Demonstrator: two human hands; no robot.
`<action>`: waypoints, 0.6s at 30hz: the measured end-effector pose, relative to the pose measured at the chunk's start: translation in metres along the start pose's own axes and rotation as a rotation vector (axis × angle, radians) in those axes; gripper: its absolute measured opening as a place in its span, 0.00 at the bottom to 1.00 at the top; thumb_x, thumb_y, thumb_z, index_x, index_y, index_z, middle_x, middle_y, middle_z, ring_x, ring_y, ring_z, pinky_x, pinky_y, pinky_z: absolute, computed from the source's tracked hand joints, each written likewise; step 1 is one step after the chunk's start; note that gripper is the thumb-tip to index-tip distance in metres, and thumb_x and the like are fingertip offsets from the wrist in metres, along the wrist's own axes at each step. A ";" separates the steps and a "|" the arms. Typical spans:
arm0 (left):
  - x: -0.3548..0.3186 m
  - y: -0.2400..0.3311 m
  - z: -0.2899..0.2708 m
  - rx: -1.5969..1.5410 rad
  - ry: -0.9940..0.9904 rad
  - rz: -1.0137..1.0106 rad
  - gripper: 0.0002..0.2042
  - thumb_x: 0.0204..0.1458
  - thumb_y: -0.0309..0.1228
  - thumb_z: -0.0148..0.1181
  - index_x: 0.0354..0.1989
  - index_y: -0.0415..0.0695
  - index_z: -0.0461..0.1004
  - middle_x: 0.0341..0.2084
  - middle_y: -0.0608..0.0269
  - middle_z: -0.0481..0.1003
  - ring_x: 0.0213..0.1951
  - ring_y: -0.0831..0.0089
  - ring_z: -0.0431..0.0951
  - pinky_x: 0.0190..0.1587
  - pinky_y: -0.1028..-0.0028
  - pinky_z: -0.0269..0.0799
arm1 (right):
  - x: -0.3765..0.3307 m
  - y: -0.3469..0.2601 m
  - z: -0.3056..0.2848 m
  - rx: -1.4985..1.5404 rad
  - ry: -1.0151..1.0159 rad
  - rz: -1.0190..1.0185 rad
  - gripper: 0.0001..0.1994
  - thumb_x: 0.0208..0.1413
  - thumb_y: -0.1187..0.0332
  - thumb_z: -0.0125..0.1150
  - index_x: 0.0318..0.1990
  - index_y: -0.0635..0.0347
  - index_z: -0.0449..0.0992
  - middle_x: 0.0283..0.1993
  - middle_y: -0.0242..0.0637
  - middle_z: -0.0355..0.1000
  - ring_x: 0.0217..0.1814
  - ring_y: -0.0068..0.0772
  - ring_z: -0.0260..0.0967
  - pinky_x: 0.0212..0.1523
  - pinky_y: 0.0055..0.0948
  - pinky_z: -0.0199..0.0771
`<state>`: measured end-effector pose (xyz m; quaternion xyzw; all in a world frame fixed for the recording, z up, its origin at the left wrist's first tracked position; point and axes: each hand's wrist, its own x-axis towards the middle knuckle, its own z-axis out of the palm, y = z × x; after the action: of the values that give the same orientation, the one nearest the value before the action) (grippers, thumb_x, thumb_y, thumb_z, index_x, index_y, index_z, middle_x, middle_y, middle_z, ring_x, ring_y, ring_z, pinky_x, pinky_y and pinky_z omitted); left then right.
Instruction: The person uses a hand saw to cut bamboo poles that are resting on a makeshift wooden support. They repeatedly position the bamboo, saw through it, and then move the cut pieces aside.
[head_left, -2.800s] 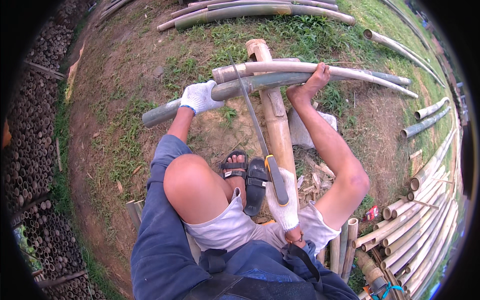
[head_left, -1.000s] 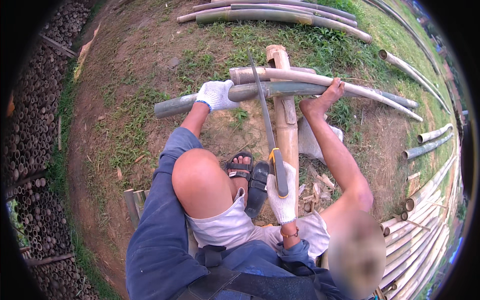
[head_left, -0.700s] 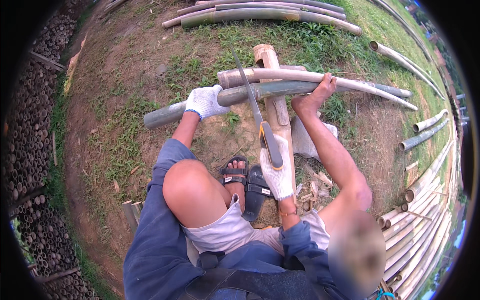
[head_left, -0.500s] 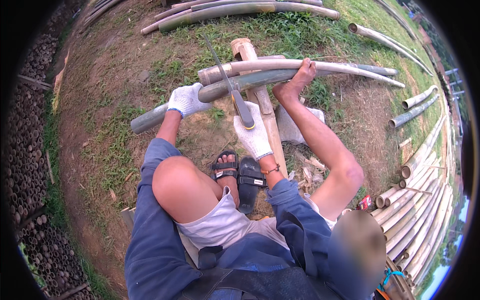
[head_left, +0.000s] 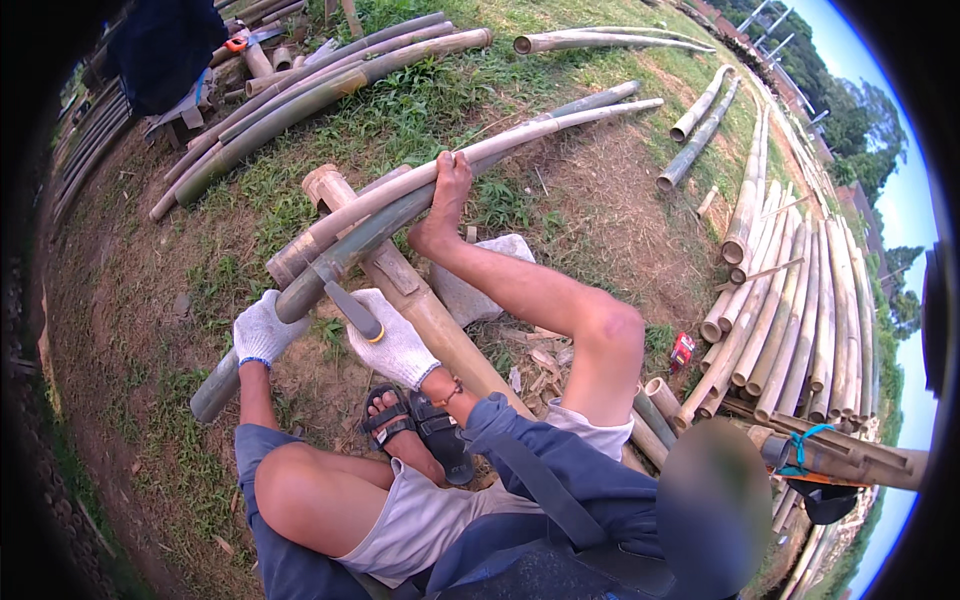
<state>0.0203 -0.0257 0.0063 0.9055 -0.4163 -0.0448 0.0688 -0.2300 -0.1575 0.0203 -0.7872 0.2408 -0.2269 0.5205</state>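
I sit on the ground with a greenish bamboo pole [head_left: 375,235] lying across a thick pale log [head_left: 440,330]. My left hand [head_left: 262,330], in a white glove, grips the pole near its lower end. My right hand [head_left: 395,345], also gloved, is shut on the dark handle of a long knife [head_left: 345,300], whose blade meets the pole just above the hand. My bare right foot [head_left: 445,200] presses down on the pole and on a second pale pole [head_left: 520,135] beside it. My left foot wears a black sandal [head_left: 400,425].
A grey stone [head_left: 480,290] lies by the log. Cut bamboo is stacked at the right [head_left: 800,300] and more poles lie at the top left [head_left: 330,80]. Grass and bare dirt surround me. A small red object [head_left: 682,350] sits near the stack.
My right hand has swung the knife forward from beside my lap to the pole. The view has tilted up and to the right.
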 end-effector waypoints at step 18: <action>0.001 -0.010 0.007 -0.125 -0.103 0.018 0.39 0.52 0.66 0.73 0.64 0.48 0.83 0.54 0.41 0.86 0.57 0.42 0.87 0.59 0.47 0.83 | -0.007 -0.010 -0.008 -0.059 -0.008 0.086 0.21 0.69 0.67 0.69 0.66 0.53 0.71 0.56 0.51 0.80 0.55 0.66 0.81 0.55 0.53 0.83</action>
<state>0.0281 -0.0207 -0.0022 0.8921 -0.4240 -0.1167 0.1041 -0.2388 -0.1557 0.0317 -0.7920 0.2789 -0.1942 0.5071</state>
